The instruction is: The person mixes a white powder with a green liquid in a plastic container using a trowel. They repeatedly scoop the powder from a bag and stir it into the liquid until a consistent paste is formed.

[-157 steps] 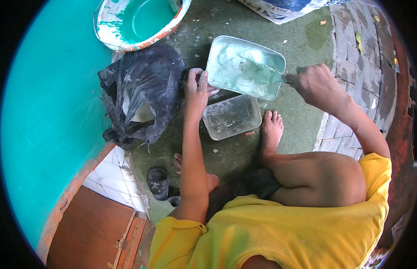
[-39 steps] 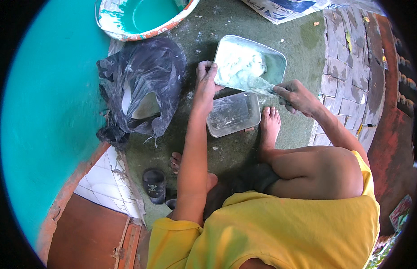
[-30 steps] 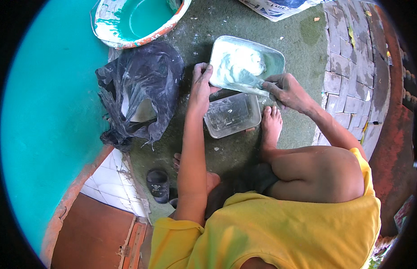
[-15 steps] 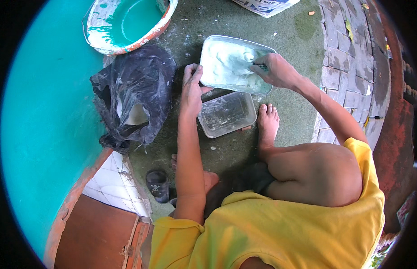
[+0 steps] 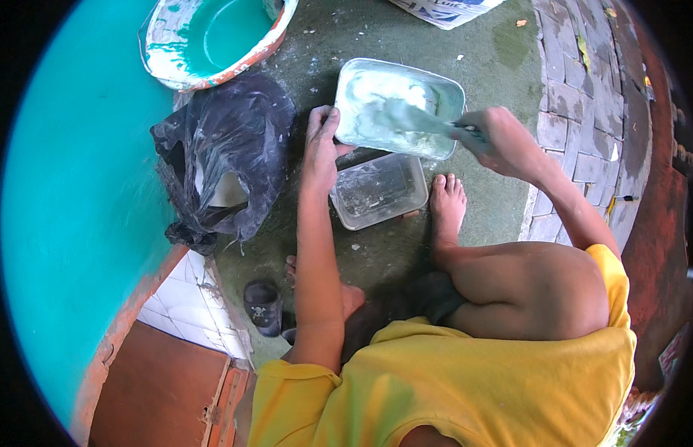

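Where the left hand [image 5: 321, 141] works: fingers grasping the pale tub [image 5: 451, 104] by its left end.
Right hand [image 5: 503, 141]: clenched on the handle of a spatula [image 5: 415, 117], blade blurred over the white paste [image 5: 395, 89].
Pale tub: right there between the two hands, just beyond the clear container [image 5: 382, 191].
Black bag [image 5: 246, 138]: slumped left of the left hand, with the paint-smeared bucket [image 5: 164, 56] just past it.
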Action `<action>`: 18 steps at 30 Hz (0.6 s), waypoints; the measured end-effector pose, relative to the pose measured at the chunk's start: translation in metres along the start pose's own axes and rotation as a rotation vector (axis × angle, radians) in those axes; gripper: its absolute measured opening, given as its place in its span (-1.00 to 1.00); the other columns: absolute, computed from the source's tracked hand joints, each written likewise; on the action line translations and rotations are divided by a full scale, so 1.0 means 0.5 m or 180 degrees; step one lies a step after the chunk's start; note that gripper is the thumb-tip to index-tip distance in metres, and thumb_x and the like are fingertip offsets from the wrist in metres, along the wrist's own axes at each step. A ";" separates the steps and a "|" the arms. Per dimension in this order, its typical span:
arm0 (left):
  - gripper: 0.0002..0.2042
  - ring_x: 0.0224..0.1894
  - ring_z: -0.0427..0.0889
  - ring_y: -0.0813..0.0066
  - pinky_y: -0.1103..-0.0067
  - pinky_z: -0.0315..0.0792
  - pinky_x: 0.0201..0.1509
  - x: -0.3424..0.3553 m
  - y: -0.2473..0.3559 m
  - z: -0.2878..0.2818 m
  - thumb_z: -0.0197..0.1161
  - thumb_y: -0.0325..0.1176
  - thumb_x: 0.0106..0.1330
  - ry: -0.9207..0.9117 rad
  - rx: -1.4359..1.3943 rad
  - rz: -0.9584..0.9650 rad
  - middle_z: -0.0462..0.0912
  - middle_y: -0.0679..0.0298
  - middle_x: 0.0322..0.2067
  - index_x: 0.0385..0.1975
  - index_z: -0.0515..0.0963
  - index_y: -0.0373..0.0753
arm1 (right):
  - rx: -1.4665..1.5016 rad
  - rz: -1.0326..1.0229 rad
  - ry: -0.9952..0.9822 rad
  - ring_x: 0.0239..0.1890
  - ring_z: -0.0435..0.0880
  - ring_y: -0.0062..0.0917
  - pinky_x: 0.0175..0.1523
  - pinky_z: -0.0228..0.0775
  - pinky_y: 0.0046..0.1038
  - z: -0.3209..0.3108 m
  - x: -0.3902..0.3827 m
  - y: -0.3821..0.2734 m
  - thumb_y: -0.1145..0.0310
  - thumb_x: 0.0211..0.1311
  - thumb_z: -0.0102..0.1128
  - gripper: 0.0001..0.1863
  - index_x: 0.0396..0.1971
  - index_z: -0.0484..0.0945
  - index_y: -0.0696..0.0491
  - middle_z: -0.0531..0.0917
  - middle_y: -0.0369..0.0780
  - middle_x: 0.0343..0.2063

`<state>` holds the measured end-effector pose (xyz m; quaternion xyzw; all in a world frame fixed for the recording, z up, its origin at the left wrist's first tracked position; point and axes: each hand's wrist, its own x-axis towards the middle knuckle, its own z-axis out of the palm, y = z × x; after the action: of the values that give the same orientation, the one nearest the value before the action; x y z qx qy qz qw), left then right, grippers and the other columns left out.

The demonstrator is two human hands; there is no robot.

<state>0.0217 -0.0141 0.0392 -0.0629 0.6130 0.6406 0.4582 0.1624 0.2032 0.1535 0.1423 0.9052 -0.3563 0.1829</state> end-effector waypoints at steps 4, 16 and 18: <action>-0.73 -0.01 0.44 0.35 0.24 0.43 -0.04 0.003 0.001 0.004 -0.04 -0.17 0.38 -0.0006 0.0012 -0.0038 0.42 0.22 -0.12 -0.08 0.33 -0.21 | 0.0096 -0.0104 -0.0146 -0.55 0.50 -0.07 -0.37 0.35 -0.21 0.058 0.058 0.017 0.34 0.19 0.09 -0.78 -0.40 0.58 0.21 0.54 0.06 -0.61; -0.74 -0.04 0.44 0.39 0.28 0.44 -0.07 -0.002 -0.002 -0.002 -0.05 -0.16 0.39 0.0036 0.0070 0.0019 0.41 0.25 -0.13 -0.10 0.33 -0.20 | -0.0880 0.0092 0.0035 -0.53 0.53 -0.10 -0.40 0.37 -0.19 -0.011 -0.022 0.013 0.30 0.18 0.10 -0.79 -0.45 0.57 0.15 0.53 0.00 -0.63; -0.74 0.00 0.43 0.36 0.23 0.41 -0.04 -0.002 0.002 0.000 -0.05 -0.18 0.39 -0.0018 -0.0029 -0.0048 0.42 0.25 -0.09 -0.08 0.33 -0.20 | -0.0883 -0.0043 0.0379 -0.54 0.54 -0.12 -0.42 0.38 -0.20 -0.005 -0.003 -0.007 0.29 0.19 0.09 -0.78 -0.39 0.58 0.13 0.53 -0.01 -0.65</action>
<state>0.0218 -0.0143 0.0408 -0.0678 0.6083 0.6400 0.4644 0.1619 0.2023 0.1582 0.1305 0.9559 -0.2200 0.1443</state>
